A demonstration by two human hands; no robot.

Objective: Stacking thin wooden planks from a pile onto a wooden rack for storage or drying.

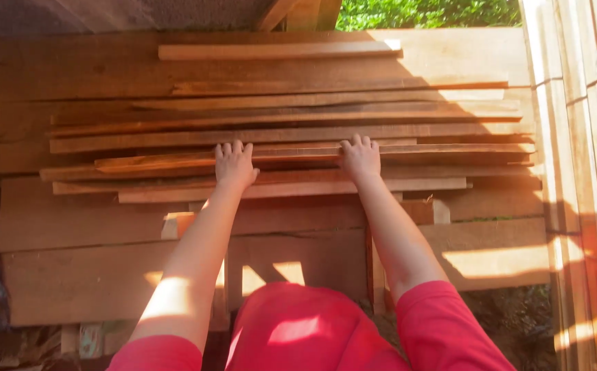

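At centre frame, the left hand [234, 165] lies palm-down with fingers spread on a thin wooden strip [312, 156] atop the plank stack [106, 69]; it presses rather than clasps. The right hand [360, 158] rests flat on the same strip, open too. This looks like steadying or shifting the top strip; moving it would call for curling fingers over its far edge. Counted: two hands, roughly ten loose strips, several broad boards beneath. Pale planks [587, 137] stand along the right edge.
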